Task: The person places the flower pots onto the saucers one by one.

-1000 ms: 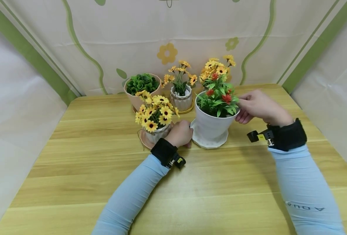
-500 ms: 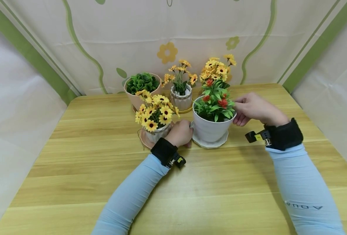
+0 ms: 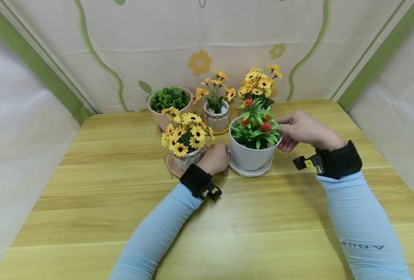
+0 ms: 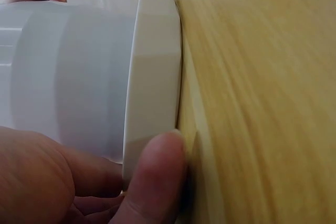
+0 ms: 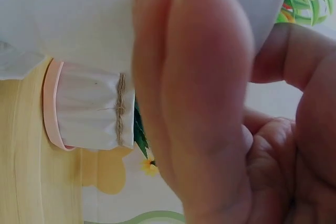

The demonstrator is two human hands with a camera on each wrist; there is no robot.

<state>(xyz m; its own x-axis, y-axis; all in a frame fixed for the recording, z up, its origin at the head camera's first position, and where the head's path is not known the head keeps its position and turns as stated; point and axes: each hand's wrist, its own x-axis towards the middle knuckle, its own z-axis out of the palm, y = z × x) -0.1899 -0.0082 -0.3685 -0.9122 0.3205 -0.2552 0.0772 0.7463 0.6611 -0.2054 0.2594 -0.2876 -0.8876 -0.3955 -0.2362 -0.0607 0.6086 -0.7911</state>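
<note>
A white flowerpot [image 3: 253, 157] holds a green plant with red flowers [image 3: 255, 130]. Its base stands inside a white saucer [image 3: 250, 172], which lies on the wooden table. My right hand [image 3: 303, 129] grips the pot's rim at the right, and the right wrist view shows its fingers [image 5: 205, 77] against the outer wall. On the other side, my left hand [image 3: 214, 158] pinches the saucer's edge between thumb [image 4: 157, 177] and fingers. In the left wrist view the pot wall [image 4: 79, 77] rises upright from the saucer.
Left of my left hand stands a small pot with yellow daisies [image 3: 186, 136] on a pink saucer. Behind are a pink pot of green leaves [image 3: 170, 100], a small white pot with orange-yellow flowers [image 3: 216, 116] and more yellow flowers [image 3: 257, 83]. A patterned curtain [image 3: 151, 31] backs the table.
The white flowerpot, tilted a second ago, now stands straighter and has shifted slightly left and toward me in the saucer. My right hand moved left with it; my left hand has stayed put.
</note>
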